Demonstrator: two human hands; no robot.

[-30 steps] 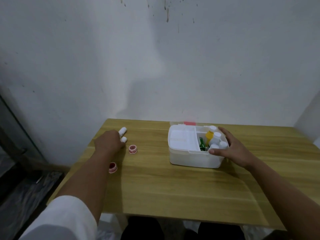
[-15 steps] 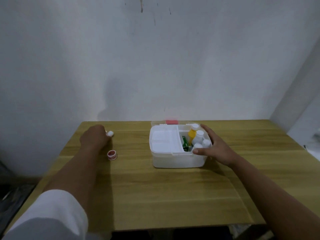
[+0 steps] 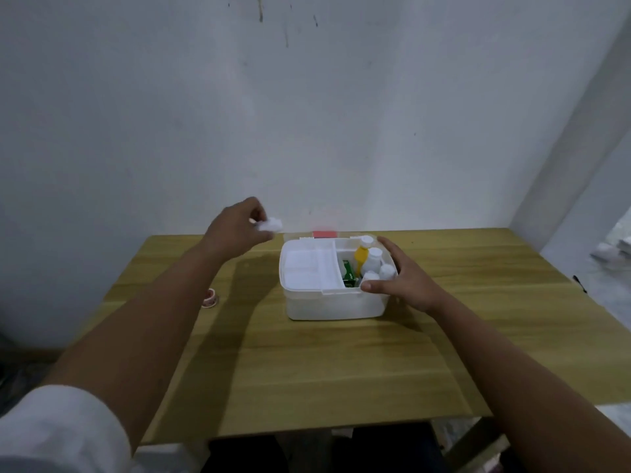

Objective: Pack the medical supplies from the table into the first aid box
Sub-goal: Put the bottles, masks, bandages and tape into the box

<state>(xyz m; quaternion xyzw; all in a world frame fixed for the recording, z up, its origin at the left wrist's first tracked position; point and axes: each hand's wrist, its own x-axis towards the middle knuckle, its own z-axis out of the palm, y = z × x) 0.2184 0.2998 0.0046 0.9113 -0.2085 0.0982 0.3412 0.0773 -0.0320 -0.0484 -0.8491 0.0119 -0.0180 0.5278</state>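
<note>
The white first aid box (image 3: 333,303) stands open in the middle of the wooden table (image 3: 307,363). A white tray covers its left half; its right half holds a yellow bottle (image 3: 361,255), several white bottles (image 3: 373,262) and a green packet (image 3: 348,275). My right hand (image 3: 403,278) rests on the box's right rim, thumb on the front edge. My left hand (image 3: 239,230) is raised above the table just left of the box, fingers closed on small white rolls (image 3: 269,225). A red-and-white tape roll (image 3: 209,298) lies on the table, partly hidden behind my left forearm.
A pale wall rises right behind the table. The box's lid with a red clasp (image 3: 324,234) shows at its back edge. White objects (image 3: 611,254) lie off the table at the far right. The table's front edge is near my body.
My left hand has lifted the white rolls off the table's left side and carried them up and right toward the box. My right hand has stayed on the box.
</note>
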